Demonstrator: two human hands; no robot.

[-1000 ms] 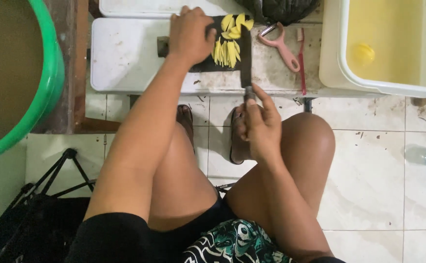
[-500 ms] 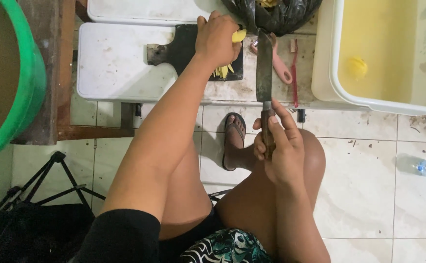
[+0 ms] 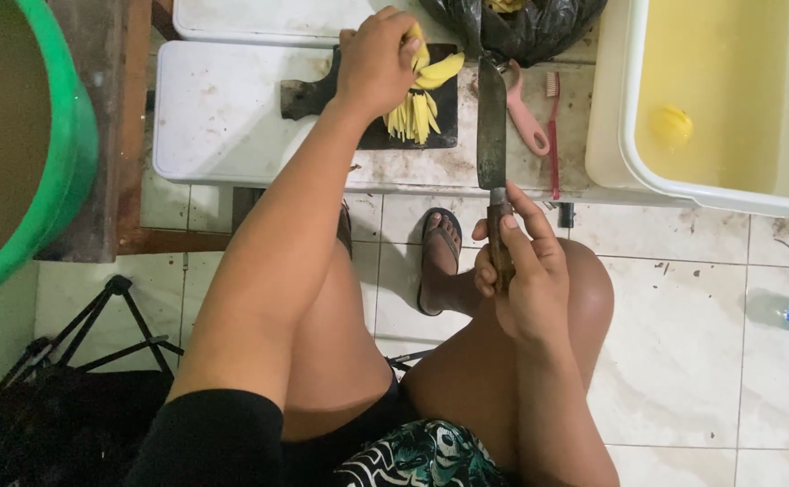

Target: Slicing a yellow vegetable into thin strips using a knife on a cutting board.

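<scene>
At upper centre, yellow slices (image 3: pixel 430 72) are pinched in the closed left hand (image 3: pixel 376 63) above strips (image 3: pixel 410 117) on a dark board (image 3: pixel 439 131). At centre, a knife (image 3: pixel 492 126) is gripped firmly by the right hand (image 3: pixel 521 280), blade pointed away, seemingly for safety.

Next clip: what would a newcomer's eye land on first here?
First the long knife, held by its wooden handle in the right hand above the knee, blade pointing up onto the low white table. Next the left hand gripping yellow slices over a pile of yellow strips on the dark cutting board. A bright green tub fills the left edge, and a white basin of yellowish water the upper right.
</scene>
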